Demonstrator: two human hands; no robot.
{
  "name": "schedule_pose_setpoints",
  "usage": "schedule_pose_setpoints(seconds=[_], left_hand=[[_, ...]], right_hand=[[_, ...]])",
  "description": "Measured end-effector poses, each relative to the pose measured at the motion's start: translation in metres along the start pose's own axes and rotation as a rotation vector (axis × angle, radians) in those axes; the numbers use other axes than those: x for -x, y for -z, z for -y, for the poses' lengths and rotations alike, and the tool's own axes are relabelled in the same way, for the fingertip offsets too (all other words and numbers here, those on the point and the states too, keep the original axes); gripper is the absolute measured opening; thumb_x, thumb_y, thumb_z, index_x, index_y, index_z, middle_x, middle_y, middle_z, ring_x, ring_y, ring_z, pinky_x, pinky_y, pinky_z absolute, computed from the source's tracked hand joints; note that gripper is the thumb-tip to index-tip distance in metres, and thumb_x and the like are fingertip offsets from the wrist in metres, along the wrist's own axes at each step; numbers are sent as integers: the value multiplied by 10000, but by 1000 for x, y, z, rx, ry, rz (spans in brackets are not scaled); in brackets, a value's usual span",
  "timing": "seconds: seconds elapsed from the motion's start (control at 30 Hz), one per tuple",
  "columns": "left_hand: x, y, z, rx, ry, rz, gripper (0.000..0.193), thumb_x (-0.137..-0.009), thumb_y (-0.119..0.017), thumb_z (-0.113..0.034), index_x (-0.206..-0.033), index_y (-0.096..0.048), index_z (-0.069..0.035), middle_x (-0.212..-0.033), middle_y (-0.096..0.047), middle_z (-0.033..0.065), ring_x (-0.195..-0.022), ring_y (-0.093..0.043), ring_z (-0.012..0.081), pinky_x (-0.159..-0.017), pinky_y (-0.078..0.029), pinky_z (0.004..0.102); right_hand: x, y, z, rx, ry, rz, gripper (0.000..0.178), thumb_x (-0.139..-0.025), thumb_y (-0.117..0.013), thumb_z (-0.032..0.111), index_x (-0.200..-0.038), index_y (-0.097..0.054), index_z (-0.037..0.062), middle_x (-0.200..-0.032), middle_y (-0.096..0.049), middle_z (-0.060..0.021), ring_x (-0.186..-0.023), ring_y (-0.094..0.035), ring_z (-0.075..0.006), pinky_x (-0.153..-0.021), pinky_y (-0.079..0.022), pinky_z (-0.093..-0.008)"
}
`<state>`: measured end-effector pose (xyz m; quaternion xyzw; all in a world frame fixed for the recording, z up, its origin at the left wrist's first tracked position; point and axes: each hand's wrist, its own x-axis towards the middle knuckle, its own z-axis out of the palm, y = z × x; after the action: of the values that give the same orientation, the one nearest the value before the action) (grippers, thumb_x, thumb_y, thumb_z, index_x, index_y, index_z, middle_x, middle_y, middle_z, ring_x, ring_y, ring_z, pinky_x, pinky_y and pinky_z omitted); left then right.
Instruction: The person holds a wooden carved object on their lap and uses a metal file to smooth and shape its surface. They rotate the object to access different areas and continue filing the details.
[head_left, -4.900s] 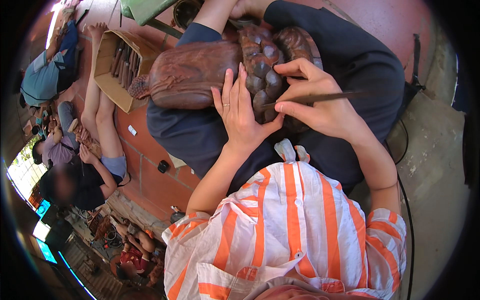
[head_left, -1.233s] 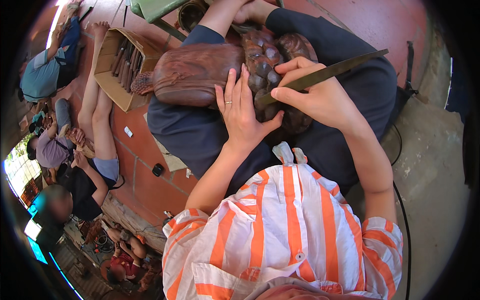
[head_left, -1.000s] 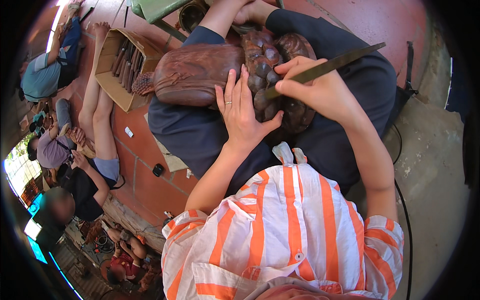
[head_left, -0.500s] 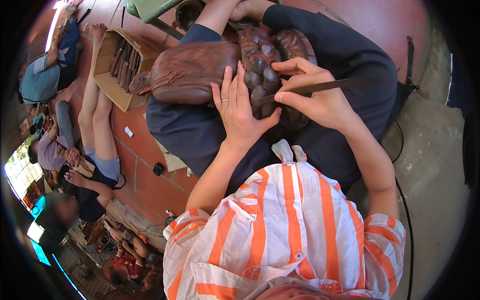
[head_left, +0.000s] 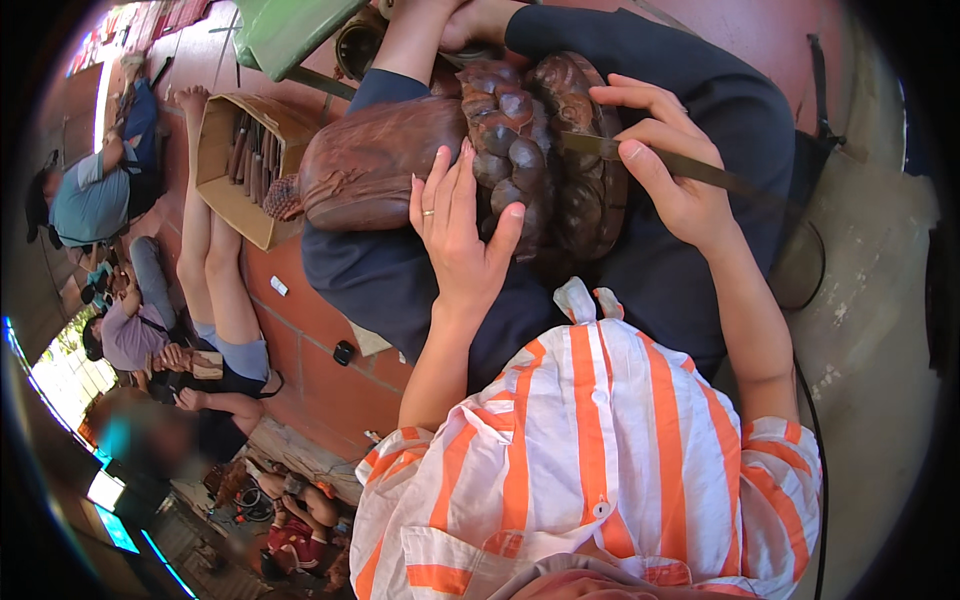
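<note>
A dark reddish-brown wooden carving (head_left: 385, 165) lies across my lap. It has a smooth rounded body on the left and knobbly, bead-like carved forms with deep grooves on the right. My left hand (head_left: 462, 230) rests on it with fingers spread, fingertips near the edge of the knobbly part. In my right hand (head_left: 685, 185) is a long, thin flat tool (head_left: 590, 147), perhaps a file, held between thumb and fingers. Its left end lies over the carving, between the bumps and the right-hand section. The other end reaches out to the right, blurred.
A cardboard box (head_left: 215, 185) of wooden-handled tools stands to the left on the red tiles. A green stool (head_left: 290, 30) is at the top. Several people sit or work on the left. A black cable (head_left: 808, 420) runs down the right side.
My right hand has moved right and up with the flat tool, its tip shifting from the bead-like bumps to the groove beside them. My left hand has slid slightly down and left.
</note>
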<state>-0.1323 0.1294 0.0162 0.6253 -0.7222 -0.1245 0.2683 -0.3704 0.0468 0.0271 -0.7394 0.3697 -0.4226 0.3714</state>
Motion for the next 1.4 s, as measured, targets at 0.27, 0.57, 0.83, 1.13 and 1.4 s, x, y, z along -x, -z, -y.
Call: schedule_pose_setpoints(seconds=[0.27, 0.57, 0.83, 1.13, 1.4], left_hand=[[-2, 9, 16, 96, -81, -11, 507, -961, -532, -282, -1366, -527, 22, -1392, -568, 131, -1359, -457, 310, -1166, -178, 483], [-4, 0, 10, -5, -102, -2, 1050, -654, -843, -499, -1458, -395, 7, -1473, -480, 135, -1410, -387, 310, -1185, -62, 520], [-3, -5, 8, -57, -104, -4, 1179, -589, -870, -510, -1492, -313, 5, -1509, -428, 141, -1436, -341, 307, -1178, -28, 555], [-3, -7, 8, -75, -101, 8, 1201, -566, -883, -500, -1488, -310, 14, -1502, -436, 145, -1418, -369, 293, -1179, -28, 543], [-5, -5, 6, -62, -107, 6, 1188, -557, -888, -485, -1481, -323, 5, -1493, -446, 146, -1400, -397, 280, -1179, -44, 540]], right_hand=[[13, -25, 7, 62, 55, 250, 134, -863, -706, 252, -837, -741, 125, -1292, -599, -121, -1401, -368, -356, -1125, -129, -701], [13, -28, 0, 54, 8, 226, 108, -846, -719, 245, -847, -757, 143, -1195, -667, -53, -1233, -548, -204, -1123, -206, -589], [8, -31, 13, 36, -2, 200, 104, -846, -698, 226, -831, -752, 139, -1163, -663, -41, -1170, -571, -211, -1083, -256, -531], [7, -30, 10, 4, -14, 174, 119, -851, -692, 223, -827, -746, 120, -1113, -675, -29, -1115, -601, -210, -1063, -277, -483], [6, -26, 4, -41, -61, 202, 139, -840, -715, 256, -850, -759, 125, -1126, -663, -45, -1135, -585, -216, -1041, -295, -464]])
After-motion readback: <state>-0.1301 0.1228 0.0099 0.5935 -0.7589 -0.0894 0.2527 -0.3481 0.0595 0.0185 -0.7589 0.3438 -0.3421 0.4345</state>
